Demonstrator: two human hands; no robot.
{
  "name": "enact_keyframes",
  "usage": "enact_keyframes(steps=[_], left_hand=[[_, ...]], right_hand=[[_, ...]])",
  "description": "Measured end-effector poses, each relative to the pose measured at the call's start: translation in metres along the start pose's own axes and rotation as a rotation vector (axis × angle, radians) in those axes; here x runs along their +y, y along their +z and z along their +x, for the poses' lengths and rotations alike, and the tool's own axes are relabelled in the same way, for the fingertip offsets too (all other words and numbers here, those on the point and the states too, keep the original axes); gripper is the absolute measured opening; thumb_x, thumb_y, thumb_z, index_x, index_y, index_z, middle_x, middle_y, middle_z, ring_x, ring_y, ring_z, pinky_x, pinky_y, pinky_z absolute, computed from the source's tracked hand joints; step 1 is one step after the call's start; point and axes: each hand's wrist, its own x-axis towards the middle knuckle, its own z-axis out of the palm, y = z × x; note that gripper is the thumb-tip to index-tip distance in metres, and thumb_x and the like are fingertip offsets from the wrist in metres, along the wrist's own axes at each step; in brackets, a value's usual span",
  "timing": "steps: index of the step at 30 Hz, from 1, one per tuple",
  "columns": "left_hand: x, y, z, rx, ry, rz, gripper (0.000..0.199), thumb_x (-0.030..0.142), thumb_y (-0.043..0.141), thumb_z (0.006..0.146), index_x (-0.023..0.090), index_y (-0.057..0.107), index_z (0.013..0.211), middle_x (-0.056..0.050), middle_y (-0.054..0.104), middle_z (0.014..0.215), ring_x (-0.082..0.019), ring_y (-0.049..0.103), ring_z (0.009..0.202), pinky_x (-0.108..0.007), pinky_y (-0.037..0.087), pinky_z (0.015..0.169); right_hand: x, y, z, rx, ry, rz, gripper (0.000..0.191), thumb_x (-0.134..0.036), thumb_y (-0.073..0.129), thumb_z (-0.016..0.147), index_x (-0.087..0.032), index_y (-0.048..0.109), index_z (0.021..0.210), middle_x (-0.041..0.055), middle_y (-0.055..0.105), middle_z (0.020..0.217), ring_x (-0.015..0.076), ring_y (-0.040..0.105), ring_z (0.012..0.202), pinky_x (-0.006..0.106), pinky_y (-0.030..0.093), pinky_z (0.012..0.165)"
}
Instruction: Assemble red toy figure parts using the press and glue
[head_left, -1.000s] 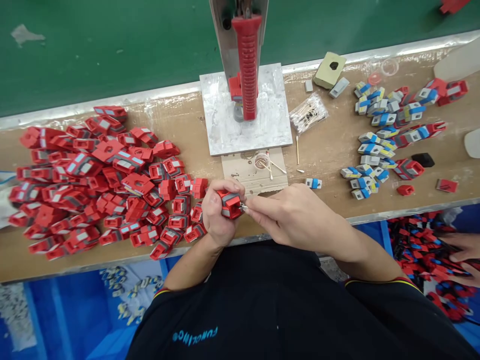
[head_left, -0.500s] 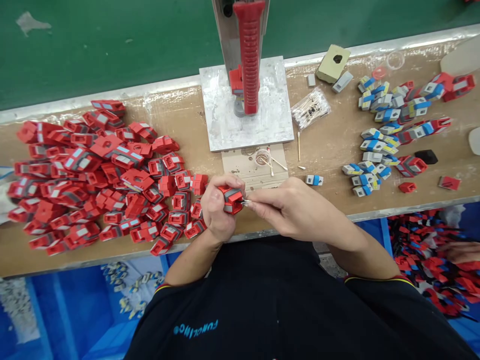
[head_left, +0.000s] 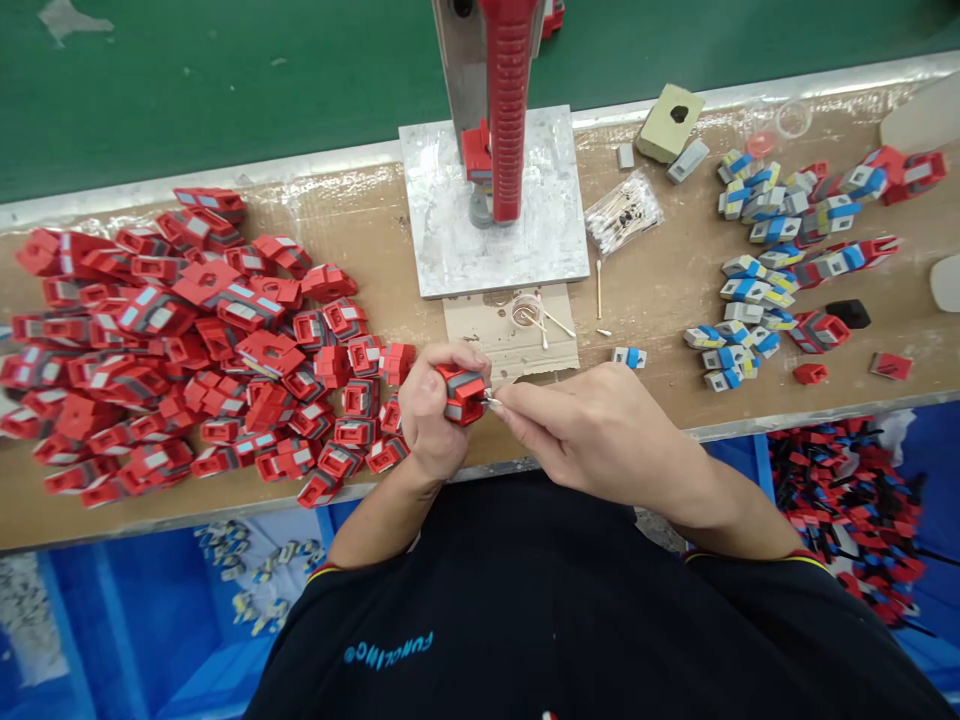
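My left hand (head_left: pixel 437 412) is closed around a red plastic toy part (head_left: pixel 463 394) with a grey band, its open end turned to the right. From the right, my right hand (head_left: pixel 581 425) pinches a thin, shiny metal tool (head_left: pixel 490 400), whose tip is at the part's opening. The tool's exact kind cannot be made out, as most of it is hidden by my fingers. Just beyond my hands, a piece of cardboard (head_left: pixel 480 330) carries a small clear cup (head_left: pixel 527 311) with cotton swabs in and beside it.
Many similar red parts (head_left: pixel 210 285) are piled on the left. A press with a red lever (head_left: pixel 508 120) stands on a metal plate (head_left: pixel 435 240) at the back. Small white-and-blue parts (head_left: pixel 742 290), a bag of cotton swabs (head_left: pixel 622 212) and a yellowish block (head_left: pixel 670 122) lie to the right.
The hands keep nearly the same hold, with the tool still at the red part's opening. A hand seen over the right-hand bin earlier is out of view now.
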Motion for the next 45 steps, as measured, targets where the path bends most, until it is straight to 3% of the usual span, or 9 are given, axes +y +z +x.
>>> enact_keyframes(steps=[6, 16, 22, 26, 37, 45], left_hand=[[0.001, 0.002, 0.002, 0.056, 0.004, 0.01, 0.041, 0.056, 0.06, 0.102, 0.021, 0.064, 0.082, 0.0, 0.055, 0.063, -0.015, 0.052, 0.054, -0.028, 0.046, 0.052], [0.002, 0.001, -0.001, 0.046, 0.017, 0.063, 0.04, 0.055, 0.058, 0.103, 0.021, 0.066, 0.081, -0.001, 0.059, 0.065, -0.016, 0.054, 0.057, -0.029, 0.045, 0.053], [0.003, 0.0, 0.0, -0.018, -0.012, -0.013, 0.038, 0.049, 0.06, 0.104, 0.02, 0.07, 0.082, -0.002, 0.06, 0.065, -0.016, 0.056, 0.057, -0.028, 0.048, 0.054], [0.002, -0.001, 0.0, -0.016, -0.039, -0.004, 0.038, 0.05, 0.06, 0.103, 0.02, 0.07, 0.082, -0.002, 0.061, 0.067, -0.016, 0.057, 0.058, -0.029, 0.049, 0.056], [0.002, -0.002, -0.003, 0.034, -0.101, 0.066, 0.041, 0.053, 0.06, 0.101, 0.019, 0.07, 0.081, -0.002, 0.062, 0.065, -0.017, 0.059, 0.06, -0.03, 0.049, 0.056], [0.002, -0.002, -0.004, 0.016, -0.122, 0.055, 0.039, 0.051, 0.06, 0.101, 0.02, 0.071, 0.08, -0.002, 0.062, 0.065, -0.017, 0.059, 0.058, -0.03, 0.051, 0.056]], right_hand=[[-0.002, 0.003, -0.002, 0.075, -0.03, 0.012, 0.037, -0.024, 0.043, 0.111, -0.017, 0.072, 0.089, 0.0003, 0.062, 0.058, 0.0131, 0.049, 0.053, 0.032, 0.018, 0.057], [0.0, -0.001, 0.003, -0.036, 0.014, 0.064, 0.038, -0.027, 0.043, 0.11, -0.018, 0.073, 0.089, 0.0004, 0.061, 0.06, 0.0134, 0.048, 0.055, 0.033, 0.015, 0.059], [0.004, -0.009, 0.008, -0.073, -0.014, 0.082, 0.037, -0.026, 0.046, 0.109, -0.019, 0.071, 0.081, -0.0018, 0.054, 0.054, 0.0133, 0.036, 0.053, 0.033, 0.014, 0.06], [0.002, -0.012, 0.009, -0.105, 0.008, -0.005, 0.035, -0.025, 0.047, 0.108, -0.019, 0.071, 0.083, -0.0007, 0.058, 0.057, 0.0136, 0.032, 0.052, 0.033, 0.013, 0.059], [-0.006, -0.012, 0.013, -0.24, 0.043, -0.075, 0.025, -0.018, 0.048, 0.105, -0.019, 0.07, 0.092, 0.0025, 0.069, 0.063, 0.0137, 0.041, 0.05, 0.034, 0.013, 0.059], [-0.005, -0.011, 0.012, -0.248, 0.036, -0.046, 0.026, -0.019, 0.047, 0.105, -0.018, 0.07, 0.092, 0.0032, 0.069, 0.062, 0.0144, 0.042, 0.049, 0.034, 0.013, 0.059]])
